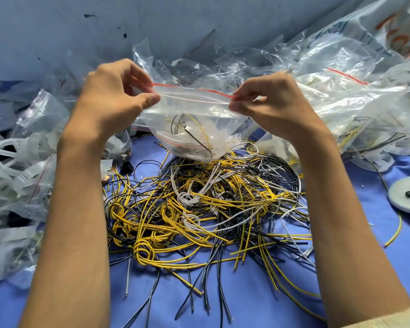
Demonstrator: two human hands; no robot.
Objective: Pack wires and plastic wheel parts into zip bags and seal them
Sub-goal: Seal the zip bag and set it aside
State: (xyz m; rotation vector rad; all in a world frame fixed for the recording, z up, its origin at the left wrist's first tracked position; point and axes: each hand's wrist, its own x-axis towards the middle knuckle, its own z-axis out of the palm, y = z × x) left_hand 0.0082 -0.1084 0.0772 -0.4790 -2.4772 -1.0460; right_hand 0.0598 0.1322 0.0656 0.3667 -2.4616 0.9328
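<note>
A clear zip bag (194, 119) with a red line along its top hangs in the middle, above the wire heap. It holds some black and yellow wires and pale plastic parts. My left hand (114, 98) pinches the left end of the bag's zip strip. The right end is pinched by my right hand (268, 102). The strip is stretched flat between them. Under the bag lies a tangled heap of yellow, black and white wires (199, 209) on the blue cloth (258, 292).
Filled and empty zip bags with white plastic wheel parts (12, 166) pile up at the left. More packed bags (355, 107) lie at the right, under a big plastic sack. A grey disc with small black parts (407, 195) sits at the right edge.
</note>
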